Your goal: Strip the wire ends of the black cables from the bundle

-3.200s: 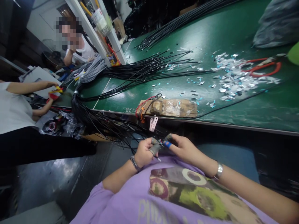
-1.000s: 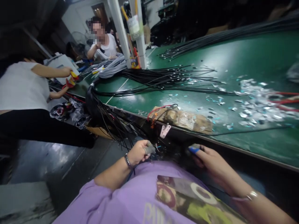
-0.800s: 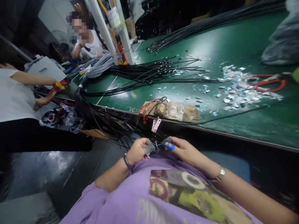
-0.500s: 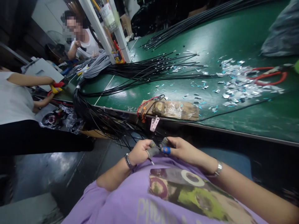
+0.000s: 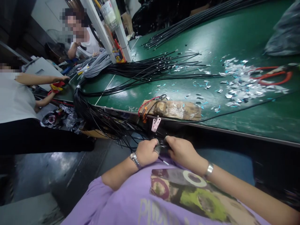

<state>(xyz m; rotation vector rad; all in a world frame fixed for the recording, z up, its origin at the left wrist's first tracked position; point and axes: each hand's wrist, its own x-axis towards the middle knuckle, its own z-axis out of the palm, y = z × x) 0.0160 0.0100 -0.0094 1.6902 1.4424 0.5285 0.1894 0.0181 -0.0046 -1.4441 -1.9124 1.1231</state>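
In front of the purple shirt, my left hand (image 5: 147, 152) is closed around a thin black cable. A cable end with a white tip (image 5: 166, 162) sticks out below its fingers. Close beside it, my right hand (image 5: 184, 152) is closed, thumb bent, on a dark stretch of the cable between the two hands; its fingertips are mostly hidden. Fingertip covers show on the left thumb. Just above the hands, a pink clip (image 5: 156, 124) hangs at the table edge, below a worn wooden board (image 5: 185, 110) with a block and red and black wires on it.
A thick bundle of black cables (image 5: 81, 100) droops over the edge of the green table (image 5: 131, 93). Silvery foil scraps (image 5: 241, 82) lie near red-handled scissors (image 5: 276, 78). One co-worker (image 5: 18, 97) stands at left; another (image 5: 87, 43) sits behind a white post (image 5: 96, 28).
Both hands have turned over, with their backs now more toward me, and the right hand's blue-wrapped finger is out of sight. The white-tipped cable end has shifted right. The standing co-worker's hand reached forward.
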